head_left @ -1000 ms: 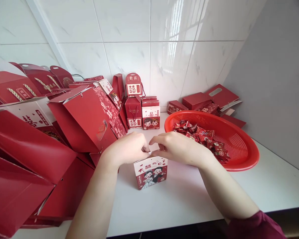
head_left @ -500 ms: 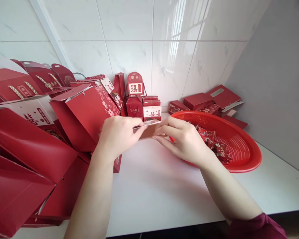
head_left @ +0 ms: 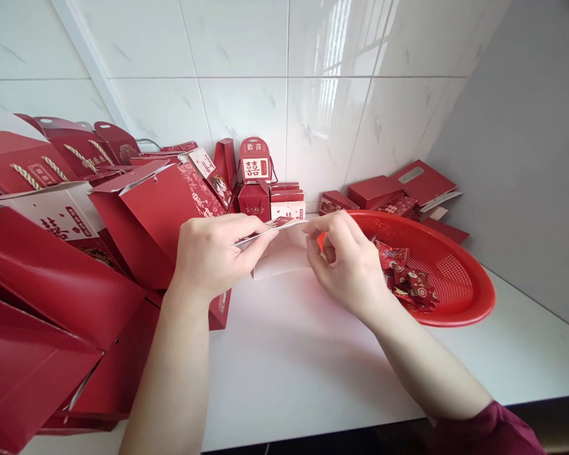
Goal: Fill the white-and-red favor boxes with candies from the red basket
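Note:
A small cardboard gift box is held up over the table, its pale inside facing me and a red-and-white printed panel on top. My left hand pinches the near left edge of that panel between thumb and fingers. At the right end of the box is my right hand, its fingers curled and the fingertips at the box's edge. How firmly they grip there is partly hidden. Just behind my right hand, a red plastic basket holds several small red wrapped packets.
Many red gift boxes crowd the left side of the white table. Against the tiled wall stand smaller boxes, including an upright handled one. More flat red boxes lie behind the basket.
The box has opened out more, showing more of its pale inside. My left hand has moved slightly left, and my right hand's fingers have curled more and turned upward.

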`<control>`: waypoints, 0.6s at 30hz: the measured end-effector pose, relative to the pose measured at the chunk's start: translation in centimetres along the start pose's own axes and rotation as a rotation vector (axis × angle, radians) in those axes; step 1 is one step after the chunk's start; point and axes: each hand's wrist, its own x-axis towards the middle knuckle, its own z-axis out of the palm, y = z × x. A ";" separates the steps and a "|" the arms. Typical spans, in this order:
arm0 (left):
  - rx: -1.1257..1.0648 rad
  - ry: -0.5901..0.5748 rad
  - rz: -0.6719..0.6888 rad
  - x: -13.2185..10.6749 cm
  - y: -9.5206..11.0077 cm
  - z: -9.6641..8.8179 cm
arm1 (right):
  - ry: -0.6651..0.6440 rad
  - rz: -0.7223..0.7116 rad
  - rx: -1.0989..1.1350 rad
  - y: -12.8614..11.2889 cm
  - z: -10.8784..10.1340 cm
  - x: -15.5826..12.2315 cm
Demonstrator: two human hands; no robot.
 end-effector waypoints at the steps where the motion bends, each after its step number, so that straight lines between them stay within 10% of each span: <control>1: -0.008 -0.004 -0.004 0.0 -0.3 -0.1 | 0.000 0.013 0.000 0.1 0.0 0.0; 7: -0.078 -0.085 -0.015 0.0 -1.1 -0.5 | -0.075 0.021 0.029 0.2 -0.7 0.1; 18: 0.045 -0.490 -0.068 0.6 -0.9 1.9 | -0.617 0.082 -0.190 0.9 0.6 0.3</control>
